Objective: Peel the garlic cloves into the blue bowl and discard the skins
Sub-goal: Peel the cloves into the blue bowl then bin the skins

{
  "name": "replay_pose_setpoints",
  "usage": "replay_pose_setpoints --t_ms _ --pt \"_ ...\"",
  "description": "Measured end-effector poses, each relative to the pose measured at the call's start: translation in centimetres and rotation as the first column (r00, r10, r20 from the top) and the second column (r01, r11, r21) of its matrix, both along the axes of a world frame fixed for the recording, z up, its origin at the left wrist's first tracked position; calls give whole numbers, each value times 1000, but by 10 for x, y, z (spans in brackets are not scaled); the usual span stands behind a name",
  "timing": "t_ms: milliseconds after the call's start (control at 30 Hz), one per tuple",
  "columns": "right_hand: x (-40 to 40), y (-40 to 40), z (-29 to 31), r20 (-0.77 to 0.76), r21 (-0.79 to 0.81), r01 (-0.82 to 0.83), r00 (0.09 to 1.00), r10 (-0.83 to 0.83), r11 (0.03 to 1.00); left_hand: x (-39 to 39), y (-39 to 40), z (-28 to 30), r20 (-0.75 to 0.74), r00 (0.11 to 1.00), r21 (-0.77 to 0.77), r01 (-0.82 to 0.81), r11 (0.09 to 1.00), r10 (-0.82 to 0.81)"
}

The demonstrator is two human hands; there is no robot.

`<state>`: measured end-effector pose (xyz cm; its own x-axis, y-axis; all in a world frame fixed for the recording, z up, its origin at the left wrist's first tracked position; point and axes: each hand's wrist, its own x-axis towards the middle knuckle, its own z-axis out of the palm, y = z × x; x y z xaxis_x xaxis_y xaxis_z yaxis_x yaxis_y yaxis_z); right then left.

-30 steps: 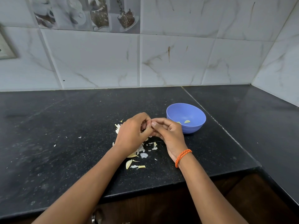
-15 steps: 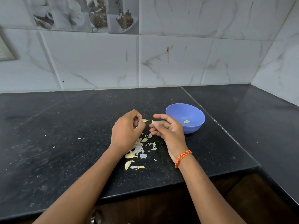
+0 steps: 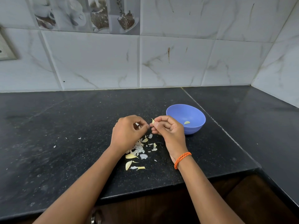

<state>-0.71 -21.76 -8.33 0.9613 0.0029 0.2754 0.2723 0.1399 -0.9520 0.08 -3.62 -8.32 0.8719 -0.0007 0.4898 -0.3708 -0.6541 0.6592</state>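
No readable text, labels or nos. anywhere. Far-left wall tiles [image 3: 84,15] carry cup pics only, no lettering.

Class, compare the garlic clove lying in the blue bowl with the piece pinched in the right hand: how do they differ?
The clove in the bowl lies loose and untouched inside the blue bowl; the piece in the right hand is pinched in the fingertips above the counter. The first looks greenish, the second yellower and pointed. Both are small and curved.

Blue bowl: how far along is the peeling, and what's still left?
Early going. One peeled clove lies in the blue bowl. The right hand pinches a garlic clove, the left hand a bit of skin. Unpeeled-looking cloves and loose skins remain on the counter, none discarded.
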Motion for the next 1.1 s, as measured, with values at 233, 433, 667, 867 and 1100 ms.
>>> replay_pose_setpoints --t_ms 233,433,667,867,1100 --pt "-1 -1 1 -8 -22 55 998 -56 998 3 2 -1 -67 995 -117 61 991 -69" --pt "-1 -2 0 23 -61 73 997 -72 995 1 1 6 -122 958 -404 190 895 -258" --pt "-1 -1 0 75 -140 51 996 -41 989 1 1 5 -130 946 -442 214 871 -298" --pt "-1 0 -3 113 -142 52 993 -36 988 0 1 4 -145 927 -486 237 841 -345" --pt "0 1 -3 148 -183 90 987 -63 979 3 1 1 -126 933 -489 238 839 -338"
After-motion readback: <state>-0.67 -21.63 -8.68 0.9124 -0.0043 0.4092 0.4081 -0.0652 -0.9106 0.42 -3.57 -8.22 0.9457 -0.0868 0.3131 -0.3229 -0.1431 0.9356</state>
